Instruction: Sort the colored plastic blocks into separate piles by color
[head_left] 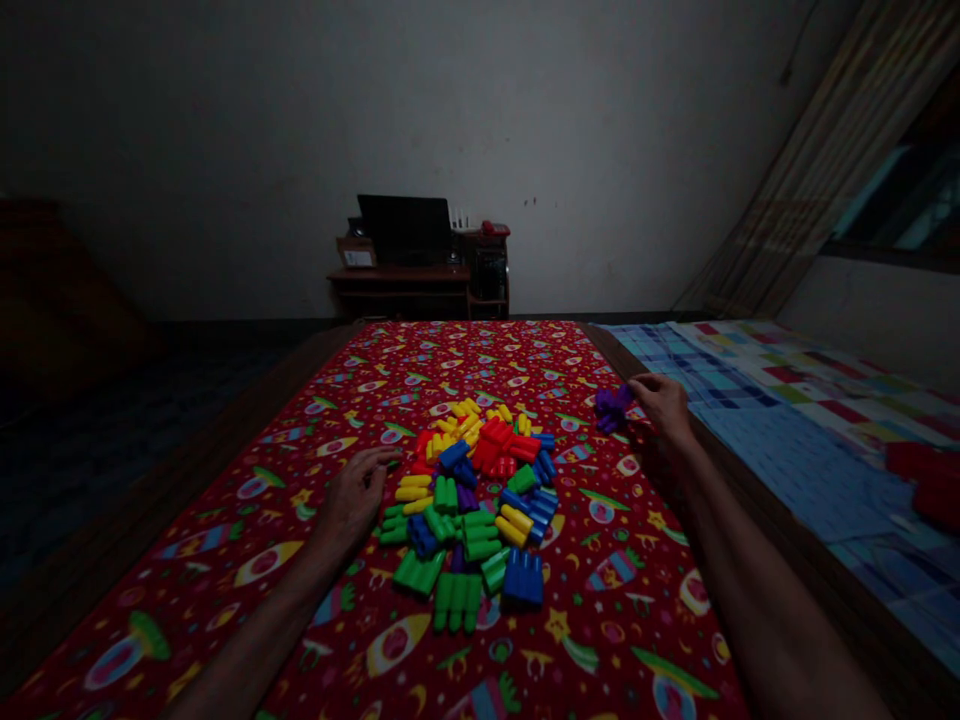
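Toy building blocks lie in a loose heap on a red patterned cloth point(405, 645). Green blocks point(457, 600) are at the near side, with a blue block point(523, 578) beside them. Yellow blocks point(459, 430) and red blocks point(496, 447) sit at the far side. My left hand point(356, 497) is at the heap's left edge, fingers stretched out and apart, holding nothing I can see. Right of the heap, my right hand point(664, 405) pinches the edge of a purple block point(624, 397) at a small purple cluster point(609, 412).
A bed with a checked, patchwork-like cover point(757, 400) adjoins on the right. By the far wall, a desk point(405, 280) carries a dark monitor point(406, 230) and a red telephone point(495, 229). A curtain point(802, 170) hangs at the right window.
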